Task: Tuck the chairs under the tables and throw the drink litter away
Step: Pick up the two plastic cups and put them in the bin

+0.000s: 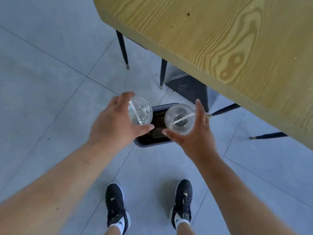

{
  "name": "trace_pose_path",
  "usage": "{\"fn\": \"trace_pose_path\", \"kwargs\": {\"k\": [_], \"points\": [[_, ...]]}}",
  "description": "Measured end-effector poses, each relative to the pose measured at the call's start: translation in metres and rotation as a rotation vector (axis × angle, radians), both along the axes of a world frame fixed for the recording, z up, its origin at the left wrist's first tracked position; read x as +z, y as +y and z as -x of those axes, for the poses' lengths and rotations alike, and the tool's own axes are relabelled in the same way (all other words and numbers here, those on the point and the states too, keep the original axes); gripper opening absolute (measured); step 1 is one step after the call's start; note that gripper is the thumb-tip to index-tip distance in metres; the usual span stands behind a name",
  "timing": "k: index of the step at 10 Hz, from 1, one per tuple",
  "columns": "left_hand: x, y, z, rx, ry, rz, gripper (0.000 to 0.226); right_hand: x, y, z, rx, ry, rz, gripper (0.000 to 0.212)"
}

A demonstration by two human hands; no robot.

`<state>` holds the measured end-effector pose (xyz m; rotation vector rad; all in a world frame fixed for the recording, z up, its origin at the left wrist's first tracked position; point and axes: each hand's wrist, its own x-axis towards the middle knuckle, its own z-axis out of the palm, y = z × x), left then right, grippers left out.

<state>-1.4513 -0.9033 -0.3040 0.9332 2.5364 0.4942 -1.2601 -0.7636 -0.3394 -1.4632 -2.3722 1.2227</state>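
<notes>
My left hand holds a clear plastic cup with a domed lid and a straw. A second clear cup with a straw sits in my right hand. Both cups hang just above a dark grey rubbish bin on the floor, whose open mouth shows dark between my hands. The left cup is over the bin's left rim, the right cup over its right side. Thin black chair legs stand under the wooden table's edge beyond the bin.
The light wooden table fills the upper right. More dark legs stick out from under it at the right, near a dark base. Grey floor tiles spread to the left. My black shoes stand just behind the bin.
</notes>
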Motion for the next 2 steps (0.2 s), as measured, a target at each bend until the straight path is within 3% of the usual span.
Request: {"fn": "trace_pose_path", "kwargs": {"k": [1,2], "points": [[0.002,0.009,-0.006,-0.034,-0.034,0.042,0.120,-0.006,-0.006,-0.001,0.050,-0.054,0.041,0.127],[0.015,0.013,-0.013,-0.085,0.025,0.082,0.108,0.005,-0.010,-0.010,0.078,-0.074,-0.007,0.108]]}}
